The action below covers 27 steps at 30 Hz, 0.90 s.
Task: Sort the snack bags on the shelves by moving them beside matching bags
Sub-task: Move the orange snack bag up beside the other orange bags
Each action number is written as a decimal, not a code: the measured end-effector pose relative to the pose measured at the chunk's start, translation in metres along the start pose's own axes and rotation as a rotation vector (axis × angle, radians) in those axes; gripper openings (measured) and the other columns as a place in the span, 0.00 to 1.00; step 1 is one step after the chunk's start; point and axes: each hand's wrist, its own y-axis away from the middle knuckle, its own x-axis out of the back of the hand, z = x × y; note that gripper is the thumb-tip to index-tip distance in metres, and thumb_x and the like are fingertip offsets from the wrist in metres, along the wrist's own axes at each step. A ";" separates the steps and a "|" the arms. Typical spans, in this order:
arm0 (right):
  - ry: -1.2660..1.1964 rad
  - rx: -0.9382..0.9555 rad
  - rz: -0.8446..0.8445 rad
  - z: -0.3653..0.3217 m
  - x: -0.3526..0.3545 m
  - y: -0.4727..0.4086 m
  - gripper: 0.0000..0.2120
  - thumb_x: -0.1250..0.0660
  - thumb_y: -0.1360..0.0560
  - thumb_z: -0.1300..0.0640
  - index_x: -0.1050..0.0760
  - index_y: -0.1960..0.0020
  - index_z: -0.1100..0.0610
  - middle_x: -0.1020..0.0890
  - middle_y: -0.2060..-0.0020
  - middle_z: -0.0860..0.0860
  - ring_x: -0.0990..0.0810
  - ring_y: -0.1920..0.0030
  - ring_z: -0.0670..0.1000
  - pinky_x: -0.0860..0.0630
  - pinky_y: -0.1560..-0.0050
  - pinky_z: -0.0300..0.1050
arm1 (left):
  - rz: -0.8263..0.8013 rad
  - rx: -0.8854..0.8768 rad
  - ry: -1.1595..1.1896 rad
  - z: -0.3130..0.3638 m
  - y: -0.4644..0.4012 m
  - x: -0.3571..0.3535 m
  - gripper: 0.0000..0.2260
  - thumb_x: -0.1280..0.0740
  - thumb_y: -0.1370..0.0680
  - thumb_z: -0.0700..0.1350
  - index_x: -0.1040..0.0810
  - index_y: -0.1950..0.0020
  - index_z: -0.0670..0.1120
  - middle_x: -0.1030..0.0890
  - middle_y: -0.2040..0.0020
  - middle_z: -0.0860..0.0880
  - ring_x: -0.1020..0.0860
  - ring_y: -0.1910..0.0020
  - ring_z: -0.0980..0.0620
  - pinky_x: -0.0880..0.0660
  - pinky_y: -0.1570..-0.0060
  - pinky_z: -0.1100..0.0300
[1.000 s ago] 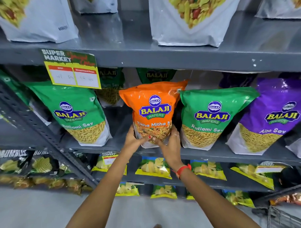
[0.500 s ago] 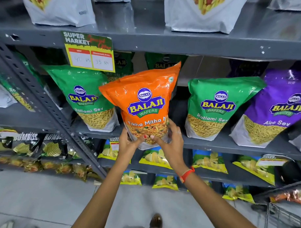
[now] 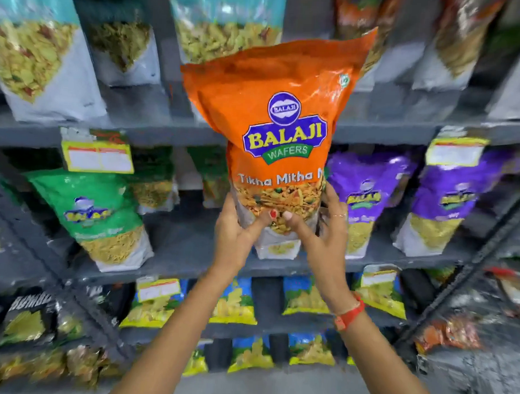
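I grip the orange snack bag (image 3: 280, 132) by its lower corners with my left hand (image 3: 237, 234) and right hand (image 3: 325, 228), upright in front of the shelves (image 3: 174, 247), so I can read its label and find matching bags.

The left hand (image 3: 237, 234) and right hand (image 3: 325, 228) grip the lower corners of an upright orange foil snack bag (image 3: 282, 124), thumbs on its clear window. Left of the hands stands a green foil bag (image 3: 96, 217); right, two blurred, apparently matching purple foil bags (image 3: 365, 197).
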 end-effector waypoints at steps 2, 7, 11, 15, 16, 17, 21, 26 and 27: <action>0.035 0.074 0.036 -0.016 0.023 -0.023 0.32 0.26 0.35 0.44 0.34 0.35 0.33 0.27 0.40 0.42 0.29 0.33 0.48 0.29 0.33 0.54 | -0.025 -0.076 0.015 0.023 -0.013 -0.024 0.27 0.29 0.34 0.56 0.32 0.37 0.57 0.22 0.44 0.62 0.24 0.44 0.64 0.28 0.47 0.71; 0.055 0.227 0.130 -0.055 0.066 -0.086 0.30 0.26 0.35 0.44 0.35 0.38 0.28 0.27 0.42 0.39 0.27 0.36 0.45 0.28 0.34 0.50 | -0.069 -0.205 0.003 0.077 -0.063 -0.080 0.24 0.28 0.34 0.56 0.30 0.41 0.58 0.20 0.45 0.56 0.22 0.48 0.65 0.28 0.51 0.73; 0.014 0.265 0.184 -0.069 0.086 -0.140 0.28 0.27 0.34 0.48 0.32 0.37 0.34 0.26 0.41 0.46 0.27 0.35 0.48 0.29 0.32 0.58 | -0.100 -0.268 -0.065 0.110 -0.107 -0.119 0.23 0.29 0.34 0.54 0.29 0.40 0.54 0.20 0.43 0.52 0.23 0.44 0.54 0.30 0.48 0.61; 0.073 0.264 0.167 -0.069 0.098 -0.189 0.30 0.26 0.33 0.51 0.34 0.34 0.45 0.25 0.37 0.54 0.28 0.33 0.55 0.31 0.32 0.61 | -0.110 -0.211 -0.152 0.118 -0.148 -0.147 0.22 0.28 0.31 0.50 0.28 0.40 0.45 0.19 0.42 0.45 0.22 0.44 0.47 0.30 0.52 0.60; 0.079 0.262 0.167 -0.068 0.100 -0.200 0.29 0.25 0.32 0.53 0.34 0.35 0.46 0.25 0.38 0.54 0.28 0.33 0.57 0.31 0.32 0.62 | -0.131 -0.192 -0.139 0.118 -0.157 -0.154 0.23 0.28 0.31 0.49 0.28 0.40 0.43 0.20 0.42 0.43 0.22 0.44 0.46 0.29 0.52 0.60; 0.083 0.261 0.166 -0.065 0.102 -0.208 0.29 0.25 0.32 0.56 0.33 0.36 0.46 0.24 0.39 0.53 0.27 0.34 0.57 0.31 0.32 0.62 | -0.142 -0.176 -0.130 0.118 -0.164 -0.160 0.23 0.28 0.31 0.48 0.28 0.40 0.43 0.20 0.42 0.43 0.22 0.44 0.46 0.30 0.53 0.62; 0.086 0.197 0.121 -0.049 0.107 -0.233 0.29 0.27 0.30 0.59 0.32 0.32 0.56 0.24 0.36 0.54 0.27 0.32 0.55 0.32 0.31 0.60 | -0.087 -0.128 -0.209 0.112 -0.182 -0.179 0.24 0.28 0.31 0.50 0.29 0.40 0.42 0.20 0.43 0.41 0.22 0.46 0.44 0.34 0.59 0.64; 0.076 0.111 0.105 -0.034 0.107 -0.246 0.30 0.29 0.27 0.59 0.36 0.28 0.59 0.24 0.33 0.58 0.26 0.33 0.56 0.31 0.31 0.60 | -0.077 -0.106 -0.317 0.103 -0.195 -0.191 0.27 0.30 0.31 0.55 0.30 0.41 0.40 0.22 0.42 0.37 0.24 0.43 0.38 0.27 0.46 0.49; 0.072 0.108 0.108 -0.033 0.107 -0.245 0.30 0.29 0.27 0.59 0.36 0.28 0.58 0.24 0.33 0.58 0.26 0.33 0.56 0.31 0.31 0.60 | -0.079 -0.109 -0.323 0.101 -0.195 -0.190 0.28 0.30 0.31 0.56 0.30 0.40 0.40 0.22 0.41 0.37 0.24 0.42 0.38 0.26 0.45 0.49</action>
